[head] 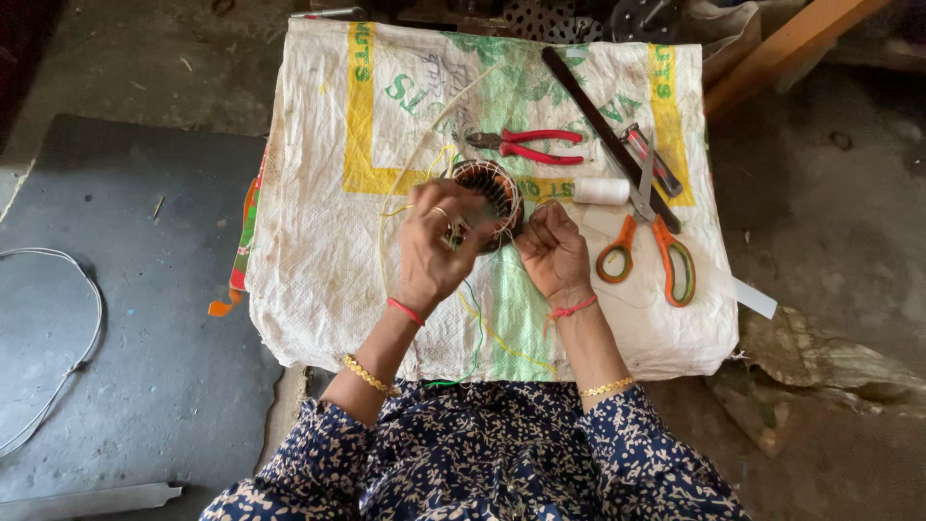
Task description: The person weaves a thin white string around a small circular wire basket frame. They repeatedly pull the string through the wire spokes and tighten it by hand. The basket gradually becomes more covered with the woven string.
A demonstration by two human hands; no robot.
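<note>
Your left hand (436, 243) grips the wound stator (487, 193) upright on the woven sack (318, 241) to steady it, while your clenched right hand (552, 251) pulls its thread taut (red pliers (526, 145) lie just beyond).

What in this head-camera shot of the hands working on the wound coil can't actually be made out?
- Head view: near side of the round wound coil is covered by the left hand and right hand.
- What the right hand's curled fingers pinch is hidden; any thread is too thin to tell.
- Dark objects beyond the woven sack are cut off by the top edge.
- The black bar partly hides under the orange scissors.
</note>
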